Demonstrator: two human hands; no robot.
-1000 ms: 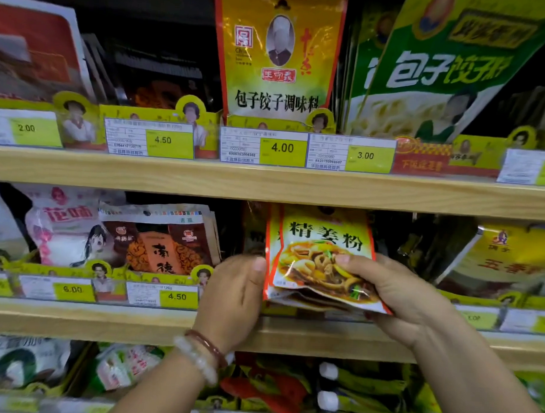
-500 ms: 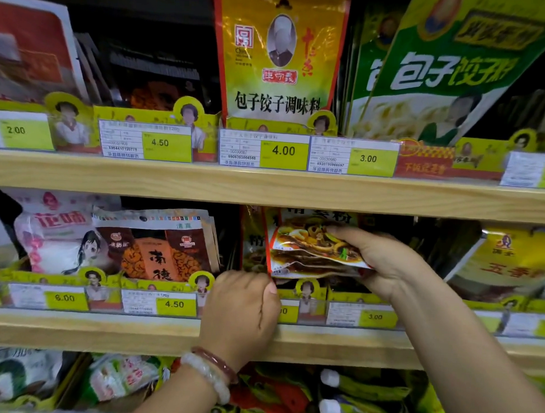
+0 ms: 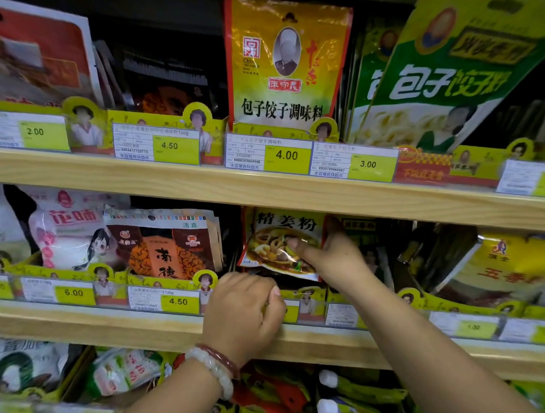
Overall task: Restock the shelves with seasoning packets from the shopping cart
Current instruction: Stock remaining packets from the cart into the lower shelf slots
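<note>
A person's left hand [image 3: 244, 310], bracelets [image 3: 214, 366] at the wrist, is resting on the front edge of the middle shelf [image 3: 106, 327], its fingers curled against the label rail [image 3: 343, 314] and holding nothing that shows; it is likely steadying the rail while the slot behind is being filled. Just beyond, the right hand [image 3: 334, 255] is gripping a stack of ginger-powder packets [image 3: 279, 243], thumb pressing the printed front and fingers hidden behind, and is feeding them upright and slightly tilted into the gap behind the rail. The packets are sitting partly inside the slot, their lower edge not yet down behind the rail. Room is proving tight: the upper shelf [image 3: 265, 190] is hanging close above the packet tops, orange-and-brown packets [image 3: 161, 245] are standing near on the left, and yellow bags [image 3: 503, 270] are leaning in from the right. The open space lies straight back and down. Farther up, a yellow dumpling-seasoning bag [image 3: 285, 67] is standing behind its price tags [image 3: 268, 155]. The shopping cart is not showing.
</note>
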